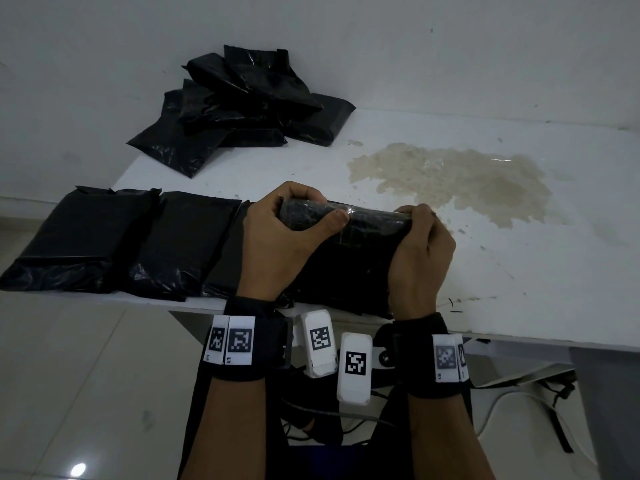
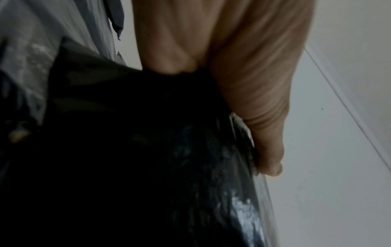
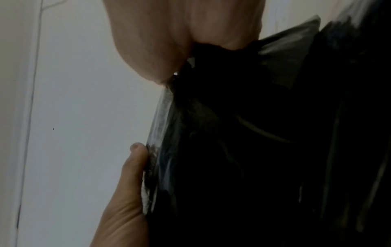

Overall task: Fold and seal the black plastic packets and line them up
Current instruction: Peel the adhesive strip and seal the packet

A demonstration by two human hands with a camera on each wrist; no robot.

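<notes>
Both hands on the crinkly black plastic packet (image 1: 349, 258) at the white bench's (image 1: 519, 271) near edge: left hand (image 1: 277, 244) & right hand (image 1: 420, 254) each grip one end of its rolled top flap, long axis running left-right btwn them, sealed row just to the left.

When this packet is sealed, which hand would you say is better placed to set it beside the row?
Probably the left hand: it grips the packet on the side next to the row of packets; the right hand holds the far end.
</notes>
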